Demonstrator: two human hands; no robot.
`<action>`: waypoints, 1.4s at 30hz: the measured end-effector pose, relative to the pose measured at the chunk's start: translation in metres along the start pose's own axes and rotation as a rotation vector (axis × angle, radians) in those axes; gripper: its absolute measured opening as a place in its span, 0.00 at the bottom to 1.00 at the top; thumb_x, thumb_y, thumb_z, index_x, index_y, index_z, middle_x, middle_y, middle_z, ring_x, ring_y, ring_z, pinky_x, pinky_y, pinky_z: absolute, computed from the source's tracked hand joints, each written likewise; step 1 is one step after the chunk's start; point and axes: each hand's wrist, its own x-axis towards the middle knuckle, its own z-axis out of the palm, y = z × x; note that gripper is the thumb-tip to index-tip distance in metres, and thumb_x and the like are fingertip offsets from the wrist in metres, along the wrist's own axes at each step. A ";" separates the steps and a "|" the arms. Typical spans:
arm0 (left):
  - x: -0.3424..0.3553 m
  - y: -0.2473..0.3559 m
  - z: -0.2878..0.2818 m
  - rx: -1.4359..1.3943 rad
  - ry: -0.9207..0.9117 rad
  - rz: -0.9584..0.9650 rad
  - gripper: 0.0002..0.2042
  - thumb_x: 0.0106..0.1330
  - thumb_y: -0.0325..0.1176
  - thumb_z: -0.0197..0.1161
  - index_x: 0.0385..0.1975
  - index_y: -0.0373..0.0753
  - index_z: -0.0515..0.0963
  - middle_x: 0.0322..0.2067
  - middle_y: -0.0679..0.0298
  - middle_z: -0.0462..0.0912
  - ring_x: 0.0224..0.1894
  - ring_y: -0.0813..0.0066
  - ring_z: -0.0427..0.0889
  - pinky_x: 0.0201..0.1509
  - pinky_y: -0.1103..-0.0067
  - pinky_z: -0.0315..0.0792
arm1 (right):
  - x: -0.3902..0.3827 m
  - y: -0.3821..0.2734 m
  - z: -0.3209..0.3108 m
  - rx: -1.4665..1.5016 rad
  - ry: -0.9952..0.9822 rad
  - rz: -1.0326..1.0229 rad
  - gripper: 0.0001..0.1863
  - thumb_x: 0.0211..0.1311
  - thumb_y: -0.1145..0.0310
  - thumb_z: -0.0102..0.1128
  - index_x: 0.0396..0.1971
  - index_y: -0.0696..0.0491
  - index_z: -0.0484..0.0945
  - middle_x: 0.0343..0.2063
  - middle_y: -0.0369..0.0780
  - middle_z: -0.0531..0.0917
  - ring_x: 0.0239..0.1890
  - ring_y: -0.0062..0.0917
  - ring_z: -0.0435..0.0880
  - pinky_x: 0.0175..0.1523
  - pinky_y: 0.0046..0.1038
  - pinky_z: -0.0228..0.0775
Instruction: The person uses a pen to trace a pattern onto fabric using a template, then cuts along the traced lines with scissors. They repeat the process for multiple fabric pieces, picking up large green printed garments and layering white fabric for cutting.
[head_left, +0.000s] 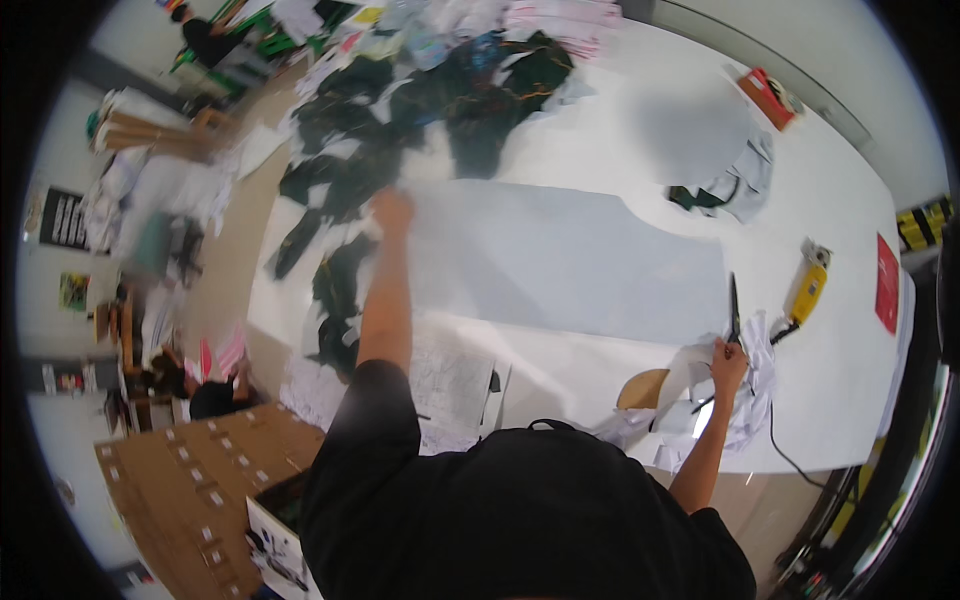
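Note:
A large pale blue-grey fabric panel [570,260] lies spread across the middle of the white table. At its left end, my left hand [392,212] is closed on the corner, its fingertips partly blurred. My right hand [730,368] grips a pair of scissors [734,308] by the handles beside the panel's lower right corner. The dark blades point away from me, just off the panel's right edge. Crumpled white scraps [755,385] lie under and around my right wrist.
Dark green fabric pieces [350,130] cover the table's far left. On the right lie a yellow corded cutting tool [808,290], a red box [767,98] and a red sheet [886,283]. A brown curved piece [642,389] sits near me. Stacked cartons [190,490] stand lower left.

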 end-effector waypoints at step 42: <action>0.024 0.098 -0.064 -0.431 0.195 0.153 0.17 0.66 0.41 0.62 0.41 0.30 0.81 0.43 0.48 0.83 0.51 0.52 0.79 0.58 0.64 0.71 | -0.136 -0.043 -0.039 -0.265 0.144 0.175 0.13 0.48 0.72 0.62 0.36 0.56 0.76 0.44 0.46 0.77 0.48 0.43 0.76 0.53 0.46 0.65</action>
